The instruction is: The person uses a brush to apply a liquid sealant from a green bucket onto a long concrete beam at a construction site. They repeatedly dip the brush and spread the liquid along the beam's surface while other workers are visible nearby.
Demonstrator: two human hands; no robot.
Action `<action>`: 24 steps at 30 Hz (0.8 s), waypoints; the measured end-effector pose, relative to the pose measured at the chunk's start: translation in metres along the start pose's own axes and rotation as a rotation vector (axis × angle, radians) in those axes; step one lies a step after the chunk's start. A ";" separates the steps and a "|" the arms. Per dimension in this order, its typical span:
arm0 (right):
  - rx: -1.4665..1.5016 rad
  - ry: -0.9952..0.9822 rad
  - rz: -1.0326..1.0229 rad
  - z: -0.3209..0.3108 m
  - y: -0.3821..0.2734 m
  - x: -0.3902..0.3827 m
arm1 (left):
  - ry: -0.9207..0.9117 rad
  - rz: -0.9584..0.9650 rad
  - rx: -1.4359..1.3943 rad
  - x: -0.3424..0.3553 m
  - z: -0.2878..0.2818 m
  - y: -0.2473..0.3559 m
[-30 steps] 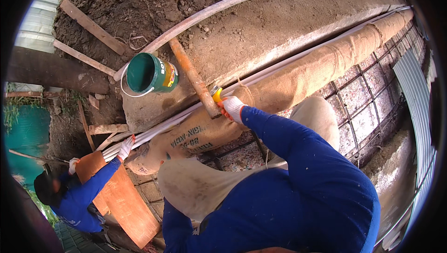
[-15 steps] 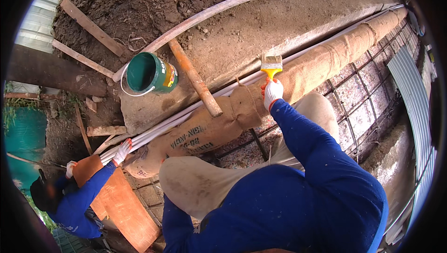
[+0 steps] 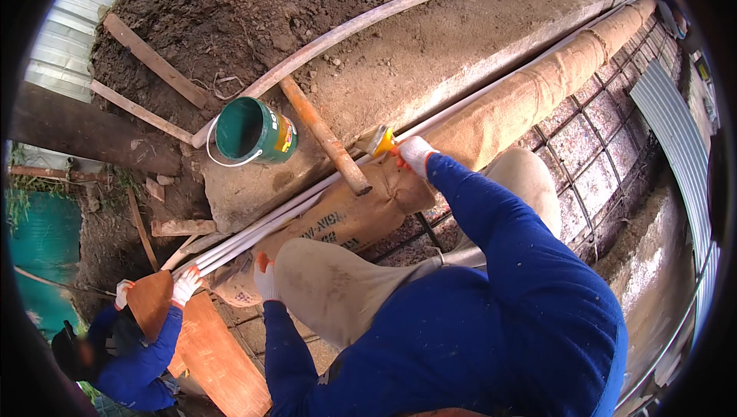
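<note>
My right hand [image 3: 414, 154], in a white glove, is closed on a yellow-handled paintbrush [image 3: 382, 140], its bristles above the concrete edge beside white pipes [image 3: 253, 234] and the orange wooden pole [image 3: 311, 117]. A long burlap-wrapped roll [image 3: 522, 102] runs under that hand. My left hand [image 3: 266, 279], also gloved, is beside my left knee near the roll's lower end; its fingers are partly hidden, so their grip is unclear. A green bucket [image 3: 272, 142] with a white handle stands on the concrete ledge [image 3: 414, 56], left of the pole.
A co-worker [image 3: 138, 363] at lower left has gloved hands on plywood [image 3: 215, 348] and near the pipes. Steel mesh [image 3: 583, 156] lies right of the roll. Corrugated sheet [image 3: 675, 171], curved timber [image 3: 384, 6] and loose boards [image 3: 153, 60] border the area. Another person [image 3: 669, 14] is partly visible at far right.
My right hand and paintbrush have moved left toward the pole, the bristles now tilted leftward. My left hand has come into view beside the knee.
</note>
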State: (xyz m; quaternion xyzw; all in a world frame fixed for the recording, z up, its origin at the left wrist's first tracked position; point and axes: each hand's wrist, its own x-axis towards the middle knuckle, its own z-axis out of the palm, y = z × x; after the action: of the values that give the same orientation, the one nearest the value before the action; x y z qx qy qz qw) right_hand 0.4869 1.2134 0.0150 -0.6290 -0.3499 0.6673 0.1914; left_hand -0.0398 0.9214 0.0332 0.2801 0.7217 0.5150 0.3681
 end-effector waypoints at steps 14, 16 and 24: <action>-0.011 0.371 -0.237 -0.109 -0.074 -0.158 | -0.215 -0.070 -0.319 0.146 0.106 0.181; -0.028 0.379 -0.287 -0.111 -0.072 -0.175 | -0.276 -0.097 -0.295 0.157 0.137 0.219; -0.044 0.390 -0.376 -0.101 -0.081 -0.224 | -0.114 -0.155 -0.079 0.218 0.183 0.230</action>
State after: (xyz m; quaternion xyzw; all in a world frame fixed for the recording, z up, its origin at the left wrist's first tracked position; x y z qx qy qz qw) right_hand 0.6009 1.1357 0.2346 -0.6737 -0.4313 0.4787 0.3620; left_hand -0.0088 1.2627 0.1620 0.2376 0.6983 0.4961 0.4581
